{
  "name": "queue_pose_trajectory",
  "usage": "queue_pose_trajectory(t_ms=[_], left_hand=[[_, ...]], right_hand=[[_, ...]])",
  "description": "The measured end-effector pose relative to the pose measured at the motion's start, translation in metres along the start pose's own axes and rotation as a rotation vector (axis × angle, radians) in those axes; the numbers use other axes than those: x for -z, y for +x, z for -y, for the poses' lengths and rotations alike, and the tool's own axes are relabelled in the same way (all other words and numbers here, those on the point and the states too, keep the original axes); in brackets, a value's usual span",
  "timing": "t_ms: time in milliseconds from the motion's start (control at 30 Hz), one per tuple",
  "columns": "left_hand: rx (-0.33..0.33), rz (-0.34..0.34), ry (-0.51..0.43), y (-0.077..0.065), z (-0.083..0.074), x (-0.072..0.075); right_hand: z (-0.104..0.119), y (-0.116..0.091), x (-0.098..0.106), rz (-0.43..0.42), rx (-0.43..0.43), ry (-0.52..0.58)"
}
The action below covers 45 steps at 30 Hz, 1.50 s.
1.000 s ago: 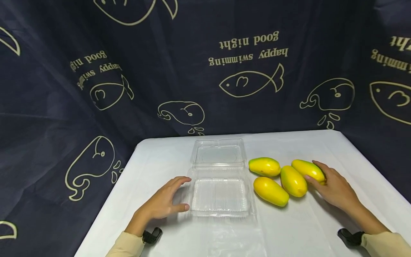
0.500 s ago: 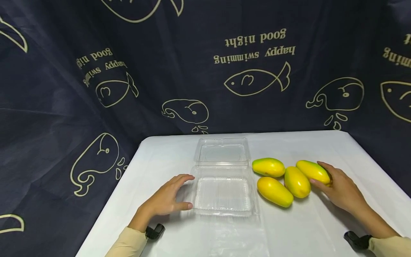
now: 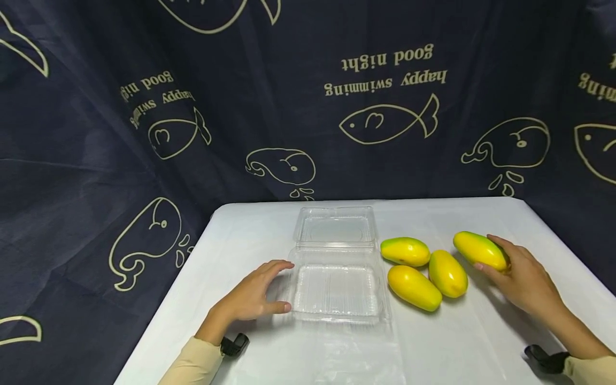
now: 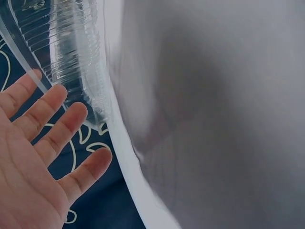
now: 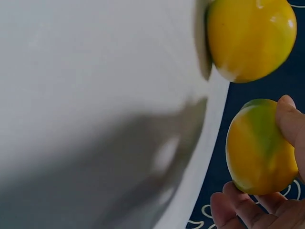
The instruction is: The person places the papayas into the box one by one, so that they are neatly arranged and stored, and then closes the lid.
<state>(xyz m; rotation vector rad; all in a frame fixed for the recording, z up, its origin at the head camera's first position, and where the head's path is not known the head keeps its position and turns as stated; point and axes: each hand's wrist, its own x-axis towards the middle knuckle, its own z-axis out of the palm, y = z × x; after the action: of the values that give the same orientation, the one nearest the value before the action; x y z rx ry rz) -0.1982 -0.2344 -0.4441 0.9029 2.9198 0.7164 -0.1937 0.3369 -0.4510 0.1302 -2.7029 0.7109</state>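
Note:
My right hand (image 3: 526, 280) grips a yellow-green mango (image 3: 480, 251) between thumb and fingers. In the right wrist view the held mango (image 5: 257, 148) shows against the dark cloth, fingers under it and thumb on top. Three more mangoes lie grouped to its left: one at the back (image 3: 405, 251), one in front (image 3: 415, 289) and one on the right (image 3: 448, 274). My left hand (image 3: 250, 294), fingers spread, stands at the left side of a clear plastic clamshell box (image 3: 337, 316). The box lies open, its lid (image 3: 335, 224) folded back. In the left wrist view the fingertips overlap its edge.
A white cloth covers the table (image 3: 260, 235). Below the box lies a strip of clear plastic film (image 3: 358, 353). Dark curtains (image 3: 269, 96) with fish and whale drawings rise behind the table and at its sides.
My right hand has lifted its mango up and to the right, away from the other three. The left hand keeps its place beside the box. The head view has shifted slightly.

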Motion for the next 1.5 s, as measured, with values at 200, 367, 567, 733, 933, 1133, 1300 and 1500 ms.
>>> queue_pose_trajectory(t_ms=[200, 367, 567, 733, 933, 1133, 1300, 1500], left_hand=[[0.014, -0.003, 0.002, -0.002, 0.0, 0.002], [0.016, 0.0, -0.01, -0.003, 0.0, 0.002], [0.023, 0.005, -0.014, -0.003, -0.001, 0.0], [0.034, 0.015, -0.001, -0.003, 0.0, -0.002], [0.034, 0.004, 0.007, -0.003, 0.0, -0.001], [0.025, 0.002, 0.011, -0.002, -0.001, 0.0], [0.026, 0.0, 0.023, -0.001, -0.002, 0.001], [0.039, 0.009, 0.012, -0.003, -0.003, -0.001]], right_hand=[[0.014, 0.007, 0.007, -0.055, 0.045, 0.017], [0.032, 0.012, 0.01, -0.064, 0.06, 0.038], [0.058, 0.015, 0.011, -0.044, 0.091, 0.056], [0.083, 0.017, 0.007, -0.01, 0.095, 0.081], [0.11, 0.025, 0.0, 0.001, 0.15, 0.113], [0.131, 0.034, -0.007, -0.004, 0.196, 0.138], [0.145, 0.041, -0.013, 0.015, 0.234, 0.157], [0.159, 0.044, -0.026, 0.086, 0.236, 0.208]])
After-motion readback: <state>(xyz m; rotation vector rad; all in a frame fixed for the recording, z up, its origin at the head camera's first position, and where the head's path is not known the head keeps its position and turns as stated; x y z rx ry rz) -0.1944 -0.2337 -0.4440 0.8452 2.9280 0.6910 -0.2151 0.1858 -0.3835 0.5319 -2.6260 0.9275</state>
